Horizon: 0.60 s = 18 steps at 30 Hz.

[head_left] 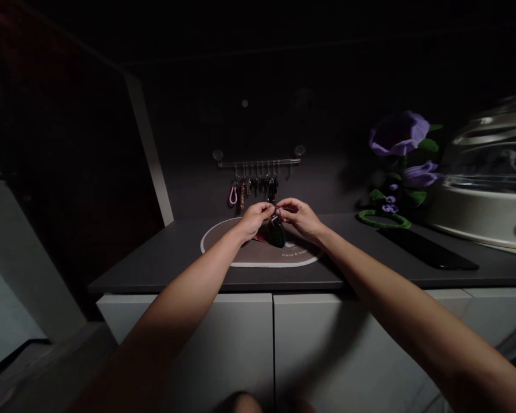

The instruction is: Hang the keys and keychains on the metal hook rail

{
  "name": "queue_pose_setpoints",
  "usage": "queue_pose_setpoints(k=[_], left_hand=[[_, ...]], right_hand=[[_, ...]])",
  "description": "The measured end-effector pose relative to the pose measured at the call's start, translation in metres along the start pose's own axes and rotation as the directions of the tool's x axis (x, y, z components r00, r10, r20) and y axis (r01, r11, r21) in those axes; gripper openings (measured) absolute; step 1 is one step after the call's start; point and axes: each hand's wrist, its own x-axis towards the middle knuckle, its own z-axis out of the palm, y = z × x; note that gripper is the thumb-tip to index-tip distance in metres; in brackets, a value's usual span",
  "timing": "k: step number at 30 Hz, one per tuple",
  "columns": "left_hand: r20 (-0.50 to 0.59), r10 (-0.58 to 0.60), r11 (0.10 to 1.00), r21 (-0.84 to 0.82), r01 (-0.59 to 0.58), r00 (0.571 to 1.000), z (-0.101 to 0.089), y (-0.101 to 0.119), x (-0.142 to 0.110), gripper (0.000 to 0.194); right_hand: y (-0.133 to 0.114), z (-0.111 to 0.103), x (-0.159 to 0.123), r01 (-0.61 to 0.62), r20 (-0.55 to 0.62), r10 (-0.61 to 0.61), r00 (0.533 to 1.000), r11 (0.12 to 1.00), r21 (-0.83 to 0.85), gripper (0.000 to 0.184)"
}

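Fingertips to fingertips, the left hand (256,220) and the right hand (300,218) meet over the mat, thumbs pressed to fingers, both pinching the top of a dark key bunch (277,234)! It hangs just below those fingertips, between the hands, though the small part in the pinch is too tiny to make out. Beneath it lies the rounded brown mat (219,241), white-edged, flat on the dark tabletop (155,261). Right behind, on the wall, there's a clear hook rail (290,162) with a row of keys (248,186) dangling, a pink loop (233,195) at its left end. Over to the right, purple flowers (395,149) rise beside a green ring (384,219), a flat black slab (427,249) lies in front, and a pale appliance (481,212) with a see-through upper part fills the edge, while white cabinet doors (236,338) stand below
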Motion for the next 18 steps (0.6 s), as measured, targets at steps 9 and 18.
queue_pose_setpoints(k=[9, 18], left_hand=[[-0.143, 0.004, 0.993, -0.114, -0.02, 0.99, 0.001, 0.001, 0.003, 0.032], [-0.244, 0.034, 0.994, -0.095, -0.059, 0.969, -0.001, -0.001, 0.007, 0.035]], right_hand=[[-0.002, 0.006, -0.001, -0.107, -0.044, 0.11, 0.993, 0.992, 0.071, 0.024], [-0.008, 0.014, 0.003, 0.036, -0.134, -0.062, 0.989, 0.981, -0.193, 0.028]])
